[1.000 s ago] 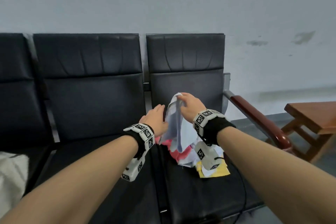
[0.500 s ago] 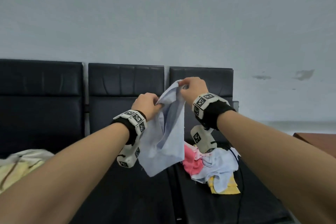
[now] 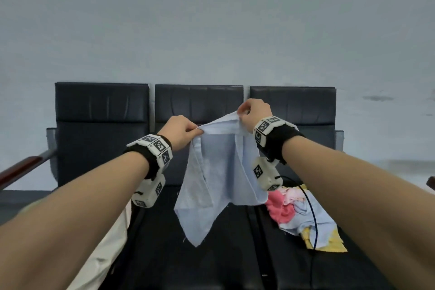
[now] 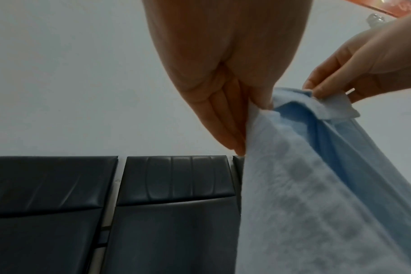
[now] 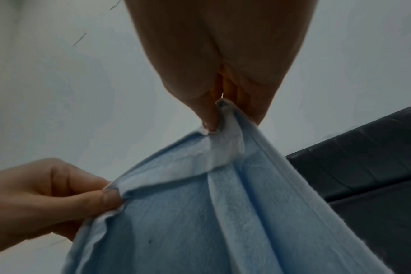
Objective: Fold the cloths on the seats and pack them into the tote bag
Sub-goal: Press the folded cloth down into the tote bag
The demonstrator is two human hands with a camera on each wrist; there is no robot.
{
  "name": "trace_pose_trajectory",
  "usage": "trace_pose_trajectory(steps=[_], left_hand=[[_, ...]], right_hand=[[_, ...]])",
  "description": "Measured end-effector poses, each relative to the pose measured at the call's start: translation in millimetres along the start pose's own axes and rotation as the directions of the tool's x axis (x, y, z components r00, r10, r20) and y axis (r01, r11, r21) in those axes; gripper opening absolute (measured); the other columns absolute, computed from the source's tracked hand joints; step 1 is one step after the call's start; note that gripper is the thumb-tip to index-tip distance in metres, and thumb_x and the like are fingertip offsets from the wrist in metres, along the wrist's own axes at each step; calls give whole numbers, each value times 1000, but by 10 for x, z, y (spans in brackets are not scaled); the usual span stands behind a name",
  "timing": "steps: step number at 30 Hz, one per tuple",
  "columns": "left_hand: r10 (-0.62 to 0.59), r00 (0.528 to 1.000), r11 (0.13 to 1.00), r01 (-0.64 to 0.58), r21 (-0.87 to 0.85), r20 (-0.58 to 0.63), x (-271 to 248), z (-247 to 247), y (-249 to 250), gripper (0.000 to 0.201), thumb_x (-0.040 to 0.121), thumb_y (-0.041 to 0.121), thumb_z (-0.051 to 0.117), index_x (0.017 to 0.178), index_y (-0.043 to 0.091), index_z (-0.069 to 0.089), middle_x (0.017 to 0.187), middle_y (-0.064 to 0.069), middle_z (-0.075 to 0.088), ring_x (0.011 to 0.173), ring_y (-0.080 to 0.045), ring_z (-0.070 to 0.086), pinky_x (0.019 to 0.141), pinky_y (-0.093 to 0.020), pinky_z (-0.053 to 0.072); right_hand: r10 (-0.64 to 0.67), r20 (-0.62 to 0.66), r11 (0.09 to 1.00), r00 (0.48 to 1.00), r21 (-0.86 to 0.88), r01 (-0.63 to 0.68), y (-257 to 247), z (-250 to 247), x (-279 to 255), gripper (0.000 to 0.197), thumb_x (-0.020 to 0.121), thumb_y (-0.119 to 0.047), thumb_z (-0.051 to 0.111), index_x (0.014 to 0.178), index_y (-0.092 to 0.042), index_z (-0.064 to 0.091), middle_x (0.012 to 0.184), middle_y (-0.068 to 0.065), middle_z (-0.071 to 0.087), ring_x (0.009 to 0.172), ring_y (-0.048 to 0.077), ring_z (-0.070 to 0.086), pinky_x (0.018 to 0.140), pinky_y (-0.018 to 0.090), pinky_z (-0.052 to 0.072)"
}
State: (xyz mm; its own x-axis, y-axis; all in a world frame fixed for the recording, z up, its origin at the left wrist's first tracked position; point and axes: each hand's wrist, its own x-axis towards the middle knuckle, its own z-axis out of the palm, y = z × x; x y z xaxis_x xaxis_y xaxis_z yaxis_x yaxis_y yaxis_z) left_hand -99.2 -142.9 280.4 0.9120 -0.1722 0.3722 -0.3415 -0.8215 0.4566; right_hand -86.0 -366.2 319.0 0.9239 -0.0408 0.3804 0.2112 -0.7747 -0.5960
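Note:
A light blue cloth point(image 3: 216, 172) hangs in the air above the middle black seat point(image 3: 211, 254), held up by its top edge. My left hand point(image 3: 183, 133) pinches the left top corner and my right hand point(image 3: 253, 110) pinches the right top corner, slightly higher. In the left wrist view the left fingers point(image 4: 225, 120) press against the blue cloth point(image 4: 317, 194). The right wrist view shows the thumb and fingers of my right hand point(image 5: 214, 118) nipping a fold of the cloth point(image 5: 200, 213). A pile of pink, blue and yellow cloths point(image 3: 303, 214) lies on the right seat. A cream cloth thing point(image 3: 106, 249) lies on the left seat, mostly hidden by my left forearm.
Three black padded seats stand in a row against a plain grey wall point(image 3: 211, 30). A wooden armrest point(image 3: 21, 169) juts out at the left end. A dark cable point(image 3: 312, 214) runs over the cloth pile on the right seat.
Both hands lifted the blue cloth off the pile on the right seat and moved apart, spreading its top edge. The view has swung left and up.

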Motion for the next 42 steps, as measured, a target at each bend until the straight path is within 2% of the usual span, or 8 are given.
trace_pose_trajectory(steps=[8, 15, 21, 26, 31, 37, 39, 42], left_hand=[[-102, 992, 988, 93, -124, -72, -11, -39, -178, 45, 68, 36, 90, 55, 16, 52, 53, 5, 52, 52, -10, 46, 53, -25, 37], [-112, 990, 953, 82, -293, -86, 19, -45, -335, 23, 95, 28, 66, 79, 12, 72, 69, 1, 67, 61, -11, 55, 67, -28, 48], [-172, 970, 961, 128, -245, -171, 71, -29, -306, 22, 100, 22, 53, 86, 16, 68, 78, 2, 63, 79, -20, 58, 75, -29, 44], [-156, 966, 962, 102, -252, -206, 43, 1, -144, 23, 99, 30, 54, 89, 10, 60, 78, 2, 59, 78, -20, 53, 66, -30, 37], [-31, 999, 999, 31, 19, 4, -30, -18, -158, 28, 72, 29, 84, 93, 15, 70, 85, 1, 68, 83, -18, 65, 65, -25, 42], [-308, 930, 951, 306, 43, 201, -199, 84, -525, 31, 87, 37, 72, 92, 7, 76, 90, -13, 74, 87, -27, 70, 73, -33, 53], [-364, 909, 851, 413, -323, 204, -276, 101, -584, 33, 87, 36, 73, 99, 5, 76, 94, -13, 75, 90, -28, 71, 88, -38, 56], [-410, 852, 281, 457, -844, 325, -423, 173, -423, 33, 88, 30, 69, 105, 2, 73, 95, -16, 75, 83, -29, 72, 84, -39, 58]], right_hand=[[49, 158, 998, 986, -47, -42, -104, 211, -25, 26, 94, -10, 49, 105, -18, 72, 113, 8, 66, 93, 21, 60, 75, 24, 43], [54, 223, 998, 973, -38, -47, -73, 175, -18, 36, 84, -49, 65, 102, -17, 66, 96, -1, 61, 92, 20, 58, 76, 26, 42], [-39, 205, 999, 978, -18, 43, -90, 196, -20, 26, 89, -37, 64, 109, -21, 67, 98, -1, 60, 91, 18, 55, 75, 23, 39], [-11, 133, 1000, 991, 22, 8, -86, 236, 20, 37, 100, -37, 46, 79, -10, 59, 72, 5, 53, 76, 25, 50, 57, 28, 35], [34, 55, 995, 998, 93, -39, -30, 196, 105, 41, 103, -36, 40, 67, -17, 46, 78, 4, 52, 81, 25, 49, 68, 27, 34], [170, 13, 963, 985, 210, -169, 61, 45, 132, 49, 101, -39, 40, 57, -18, 36, 63, 1, 40, 75, 25, 41, 54, 31, 29], [209, 51, 944, 977, 249, -215, 118, 46, 146, 46, 98, -46, 39, 61, -18, 47, 73, 4, 52, 80, 26, 50, 68, 28, 40], [233, 159, 880, 959, 385, -278, 132, 132, 139, 50, 92, -54, 42, 88, -10, 66, 98, 13, 67, 91, 34, 65, 88, 47, 54]])
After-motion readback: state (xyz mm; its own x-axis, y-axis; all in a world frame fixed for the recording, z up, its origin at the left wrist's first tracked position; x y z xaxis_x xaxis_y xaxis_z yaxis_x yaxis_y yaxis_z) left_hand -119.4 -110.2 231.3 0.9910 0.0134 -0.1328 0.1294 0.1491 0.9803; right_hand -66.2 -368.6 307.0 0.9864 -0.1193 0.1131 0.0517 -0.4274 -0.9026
